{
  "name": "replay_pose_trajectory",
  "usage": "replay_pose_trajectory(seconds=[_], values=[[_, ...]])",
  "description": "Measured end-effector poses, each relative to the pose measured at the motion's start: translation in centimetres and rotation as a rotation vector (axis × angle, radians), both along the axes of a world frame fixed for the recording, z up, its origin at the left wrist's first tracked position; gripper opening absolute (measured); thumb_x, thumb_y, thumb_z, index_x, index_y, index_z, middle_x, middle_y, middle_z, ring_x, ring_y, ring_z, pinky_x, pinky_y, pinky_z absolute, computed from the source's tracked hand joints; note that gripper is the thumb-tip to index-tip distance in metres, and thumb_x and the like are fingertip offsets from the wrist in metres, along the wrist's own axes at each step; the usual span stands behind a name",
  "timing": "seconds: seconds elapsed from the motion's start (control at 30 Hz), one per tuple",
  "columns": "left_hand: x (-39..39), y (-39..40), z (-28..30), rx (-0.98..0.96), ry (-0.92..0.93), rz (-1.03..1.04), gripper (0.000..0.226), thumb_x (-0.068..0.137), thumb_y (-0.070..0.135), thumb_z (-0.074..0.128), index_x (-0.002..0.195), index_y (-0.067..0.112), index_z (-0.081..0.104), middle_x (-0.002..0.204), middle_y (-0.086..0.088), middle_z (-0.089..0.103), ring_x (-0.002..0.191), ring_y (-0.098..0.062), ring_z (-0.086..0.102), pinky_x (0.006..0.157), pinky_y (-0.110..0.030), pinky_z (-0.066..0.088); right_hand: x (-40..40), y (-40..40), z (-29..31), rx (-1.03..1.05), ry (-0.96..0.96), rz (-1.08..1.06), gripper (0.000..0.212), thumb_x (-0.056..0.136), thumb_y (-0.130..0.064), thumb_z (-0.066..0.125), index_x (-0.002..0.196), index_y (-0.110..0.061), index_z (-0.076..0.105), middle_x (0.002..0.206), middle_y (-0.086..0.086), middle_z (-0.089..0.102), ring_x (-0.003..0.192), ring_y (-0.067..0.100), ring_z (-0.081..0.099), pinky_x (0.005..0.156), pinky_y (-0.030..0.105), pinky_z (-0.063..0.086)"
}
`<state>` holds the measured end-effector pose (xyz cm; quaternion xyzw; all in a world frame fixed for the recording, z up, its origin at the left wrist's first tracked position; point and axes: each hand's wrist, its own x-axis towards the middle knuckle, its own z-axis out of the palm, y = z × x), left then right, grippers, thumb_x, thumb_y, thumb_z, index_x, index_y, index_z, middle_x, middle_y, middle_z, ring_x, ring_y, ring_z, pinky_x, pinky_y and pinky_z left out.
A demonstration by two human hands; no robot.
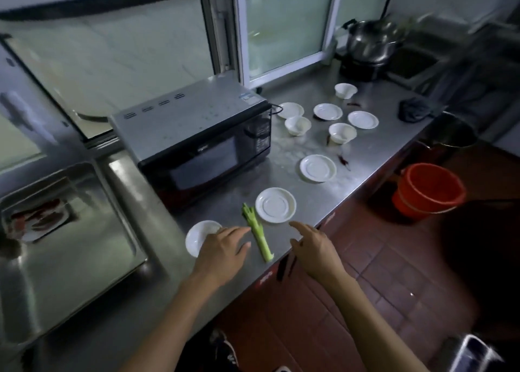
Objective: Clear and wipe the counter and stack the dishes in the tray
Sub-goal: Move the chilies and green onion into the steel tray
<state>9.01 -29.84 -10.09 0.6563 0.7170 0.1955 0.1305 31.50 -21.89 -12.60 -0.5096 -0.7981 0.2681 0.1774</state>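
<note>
A green celery stalk (pixel 257 232) lies on the steel counter (pixel 365 152) near its front edge. My left hand (pixel 225 252) hovers open just left of the stalk, partly over a white saucer (pixel 198 238). My right hand (pixel 312 245) is open at the counter's edge, right of the stalk and holding nothing. Another white saucer (pixel 275 205) sits just beyond the celery, and one more saucer (pixel 318 168) lies farther back. Several white saucers and three small white bowls (pixel 342 132) are spread at the back. Dried red chillies (pixel 344 161) lie among them.
A black microwave (pixel 197 143) stands at the left of the dishes. A steel sink (pixel 64 245) with a tray of red scraps is at far left. A pot (pixel 371 41) on a cooker and a dark cloth (pixel 413 111) sit at the back. An orange bucket (pixel 429 190) stands on the floor.
</note>
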Motion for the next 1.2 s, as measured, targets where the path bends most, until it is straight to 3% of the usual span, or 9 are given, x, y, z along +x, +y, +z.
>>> replay_pose_trajectory(seconds=[0.2, 0.33, 0.5, 0.6, 0.73, 0.87, 1.0, 1.2], values=[[3.3, 5.0, -1.2, -0.029, -0.029, -0.1, 0.035, 0.094, 0.03, 0.061, 0.128, 0.022, 0.064, 0.123, 0.003, 0.067, 0.113, -0.02, 0.061, 0.094, -0.035, 0.049, 4.0, 1.8, -0.6, -0.018, 0.014, -0.152, 0.046, 0.09, -0.014, 0.059, 0.136, -0.019, 0.059, 0.132, 0.003, 0.063, 0.115, 0.025, 0.062, 0.093, 0.039, 0.052], [5.0, 9.6, -1.9, -0.033, -0.068, -0.149, 0.035, 0.093, 0.03, 0.062, 0.127, 0.022, 0.065, 0.125, 0.004, 0.067, 0.114, -0.019, 0.06, 0.095, -0.033, 0.048, 5.8, 4.7, -0.5, -0.034, 0.034, -0.231, 0.05, 0.088, -0.018, 0.059, 0.137, -0.023, 0.055, 0.129, 0.0, 0.065, 0.113, 0.023, 0.063, 0.092, 0.039, 0.053], [6.2, 15.7, -2.8, -0.003, -0.136, -0.176, 0.031, 0.088, 0.022, 0.069, 0.118, 0.016, 0.07, 0.115, -0.004, 0.072, 0.107, -0.027, 0.065, 0.089, -0.038, 0.051, 7.3, 9.3, 0.2, -0.047, -0.004, -0.307, 0.05, 0.091, -0.023, 0.064, 0.14, -0.028, 0.052, 0.128, -0.006, 0.064, 0.113, 0.014, 0.06, 0.089, 0.022, 0.045], [7.9, 19.0, -3.5, -0.029, -0.165, -0.21, 0.033, 0.092, 0.03, 0.061, 0.121, 0.017, 0.069, 0.117, -0.005, 0.071, 0.109, -0.027, 0.064, 0.092, -0.039, 0.051, 8.7, 10.8, 0.8, -0.015, -0.028, -0.321, 0.049, 0.09, -0.016, 0.064, 0.137, -0.027, 0.055, 0.129, -0.007, 0.064, 0.114, 0.014, 0.06, 0.092, 0.029, 0.048], [11.5, 23.0, -4.3, -0.053, -0.135, -0.295, 0.033, 0.092, 0.029, 0.059, 0.12, 0.014, 0.069, 0.117, -0.006, 0.071, 0.104, -0.029, 0.066, 0.088, -0.041, 0.054, 11.7, 12.7, 1.1, 0.026, -0.03, -0.364, 0.032, 0.085, -0.003, 0.066, 0.116, -0.015, 0.066, 0.111, 0.001, 0.071, 0.098, 0.018, 0.063, 0.079, 0.033, 0.049], [15.7, 27.2, -4.5, -0.074, -0.107, -0.327, 0.03, 0.093, 0.024, 0.062, 0.121, 0.016, 0.069, 0.12, -0.004, 0.069, 0.108, -0.028, 0.064, 0.092, -0.038, 0.049, 16.0, 15.9, -0.9, -0.049, -0.051, -0.441, 0.047, 0.089, -0.018, 0.066, 0.135, -0.022, 0.057, 0.129, -0.001, 0.064, 0.116, 0.02, 0.06, 0.093, 0.03, 0.045], [19.8, 31.6, -4.9, -0.126, -0.076, -0.322, 0.031, 0.095, 0.028, 0.058, 0.123, 0.02, 0.067, 0.122, 0.001, 0.068, 0.11, -0.024, 0.061, 0.093, -0.035, 0.047, 19.9, 19.5, -2.5, -0.093, -0.009, -0.464, 0.046, 0.091, -0.018, 0.065, 0.136, -0.021, 0.057, 0.13, -0.001, 0.064, 0.118, 0.018, 0.059, 0.091, 0.021, 0.039], [25.3, 36.4, -4.7, -0.224, -0.12, -0.176, 0.032, 0.095, 0.033, 0.058, 0.124, 0.021, 0.066, 0.121, 0.001, 0.068, 0.112, -0.023, 0.061, 0.095, -0.038, 0.05, 25.4, 24.9, -3.1, -0.151, 0.011, -0.348, 0.047, 0.091, -0.016, 0.062, 0.137, -0.018, 0.056, 0.134, 0.002, 0.062, 0.119, 0.021, 0.059, 0.097, 0.031, 0.045]])
